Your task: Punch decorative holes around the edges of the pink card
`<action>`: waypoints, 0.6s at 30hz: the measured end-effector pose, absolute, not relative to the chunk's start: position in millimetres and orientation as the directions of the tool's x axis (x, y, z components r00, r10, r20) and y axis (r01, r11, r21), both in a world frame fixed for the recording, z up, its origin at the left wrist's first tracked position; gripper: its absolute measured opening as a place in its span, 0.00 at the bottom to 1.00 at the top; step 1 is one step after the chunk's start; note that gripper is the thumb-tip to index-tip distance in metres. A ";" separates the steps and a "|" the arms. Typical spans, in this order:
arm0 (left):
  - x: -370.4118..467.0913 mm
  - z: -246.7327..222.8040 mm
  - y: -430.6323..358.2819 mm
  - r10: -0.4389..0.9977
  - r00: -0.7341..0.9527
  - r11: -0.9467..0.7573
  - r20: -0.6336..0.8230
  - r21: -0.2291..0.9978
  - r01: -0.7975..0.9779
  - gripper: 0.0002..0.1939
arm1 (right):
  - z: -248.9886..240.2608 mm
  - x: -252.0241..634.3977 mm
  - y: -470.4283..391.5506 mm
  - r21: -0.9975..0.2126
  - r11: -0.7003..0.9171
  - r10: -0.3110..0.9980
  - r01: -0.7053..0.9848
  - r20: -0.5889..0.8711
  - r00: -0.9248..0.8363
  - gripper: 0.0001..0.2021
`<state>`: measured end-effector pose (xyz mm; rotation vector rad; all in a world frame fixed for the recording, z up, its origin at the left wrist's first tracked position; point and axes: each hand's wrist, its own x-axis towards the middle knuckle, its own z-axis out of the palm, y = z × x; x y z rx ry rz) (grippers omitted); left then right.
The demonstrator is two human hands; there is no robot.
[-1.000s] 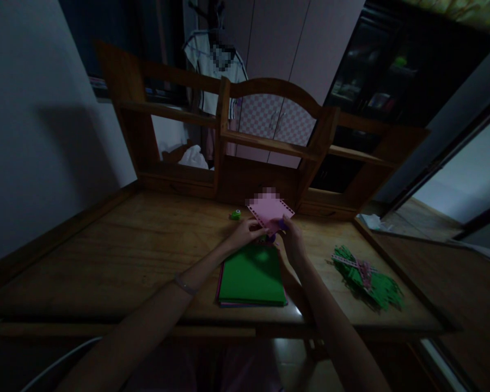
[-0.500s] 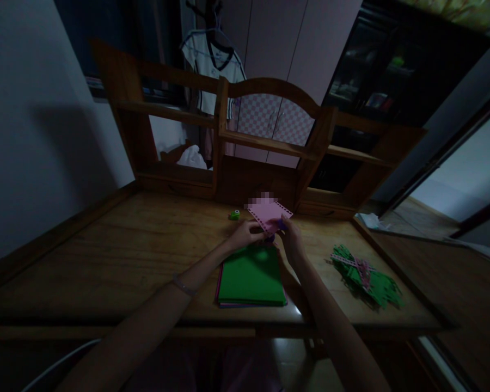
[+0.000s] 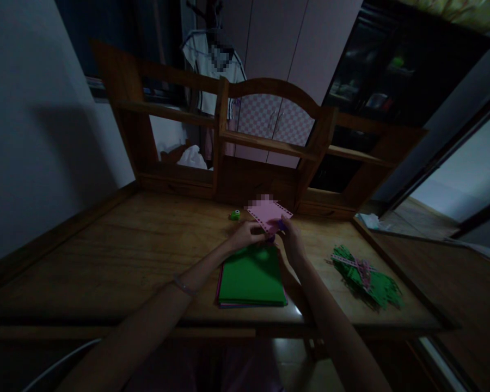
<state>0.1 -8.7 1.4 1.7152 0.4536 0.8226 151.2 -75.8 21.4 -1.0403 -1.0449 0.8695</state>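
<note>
A pink sheet of paper (image 3: 265, 211) with rows of punched holes along its edges is held up over the desk. My left hand (image 3: 247, 234) is closed on its near left edge. At the near right corner, my right hand (image 3: 291, 235) grips a small purple craft punch (image 3: 281, 224), pressed against the paper. Part of the punch is hidden by the fingers and paper. Just below both hands lies a stack of coloured paper (image 3: 253, 276), green on top, with pink and purple edges showing underneath.
A small green object (image 3: 234, 215) with an eye-like spot sits left of the paper. Green and pink punched strips (image 3: 365, 276) are heaped on the right of the wooden desk (image 3: 147, 234). A wooden shelf frame (image 3: 265, 142) rises along the desk's back edge.
The pink paper and both hands have shifted very slightly; the grip is the same. The stack and the heap of strips stay in place.
</note>
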 end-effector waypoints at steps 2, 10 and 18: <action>0.6 1.1 -8.8 0.666 0.685 -0.297 0.295 0.947 -0.119 0.19 | 21.1 150.8 -75.9 -0.957 0.279 0.925 -0.078 0.246 0.290 0.18; -0.1 3.3 -9.7 0.672 0.669 -0.328 0.318 0.937 -0.116 0.18 | 21.1 151.0 -75.6 -0.958 0.270 0.935 -0.098 0.236 0.266 0.18; 1.5 3.7 -9.1 0.675 0.643 -0.330 0.362 0.928 -0.176 0.18 | 20.0 151.6 -75.3 -0.958 0.265 0.941 -0.109 0.233 0.246 0.18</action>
